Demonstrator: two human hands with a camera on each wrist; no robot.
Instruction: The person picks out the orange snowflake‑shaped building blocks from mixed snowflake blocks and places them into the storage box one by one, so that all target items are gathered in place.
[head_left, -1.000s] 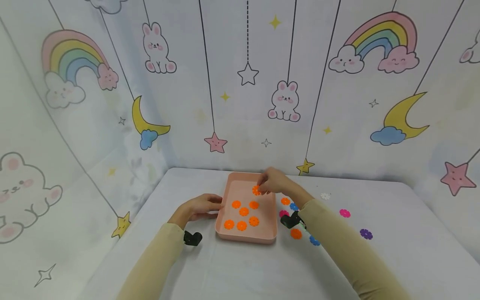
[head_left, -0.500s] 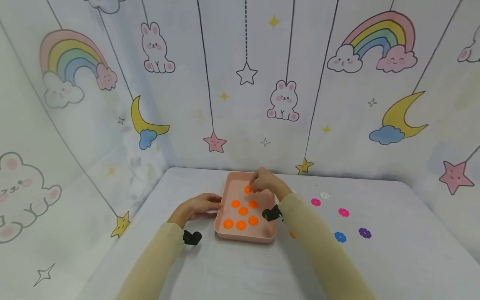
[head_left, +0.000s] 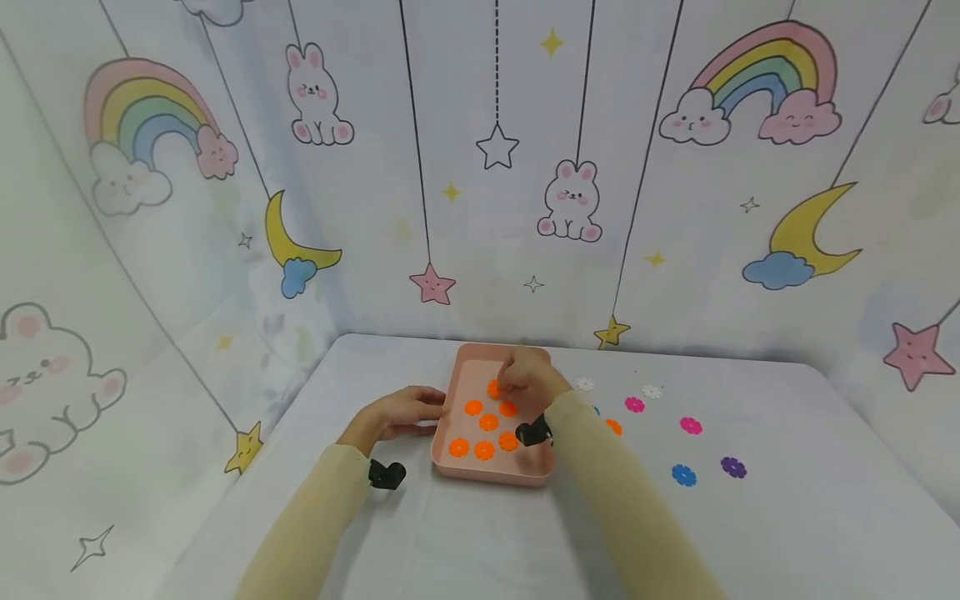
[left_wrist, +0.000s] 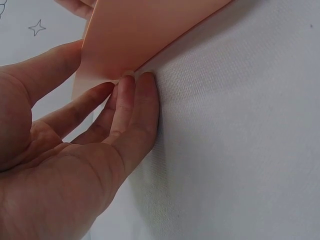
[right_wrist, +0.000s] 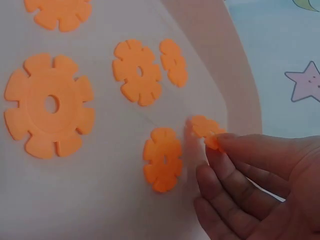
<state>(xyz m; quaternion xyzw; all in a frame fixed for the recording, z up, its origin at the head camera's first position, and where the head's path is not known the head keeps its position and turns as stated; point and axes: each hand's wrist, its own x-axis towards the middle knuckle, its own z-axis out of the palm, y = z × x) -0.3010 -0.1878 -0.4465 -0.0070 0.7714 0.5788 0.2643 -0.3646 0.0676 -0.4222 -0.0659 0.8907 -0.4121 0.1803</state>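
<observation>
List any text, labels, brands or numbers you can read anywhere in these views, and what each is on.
None: no words, numbers or brand marks are readable in any view.
The backdrop carries only drawings: rainbows, bunnies, moons, stars.
The pink tray and the orange flower discs are plain, with no print showing.

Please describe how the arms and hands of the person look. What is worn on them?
Both arms wear long, plain beige sleeves reaching the wrists. A small black camera unit sits at each wrist. The left hand and the right hand are bare: no gloves, rings or markings show.
</observation>
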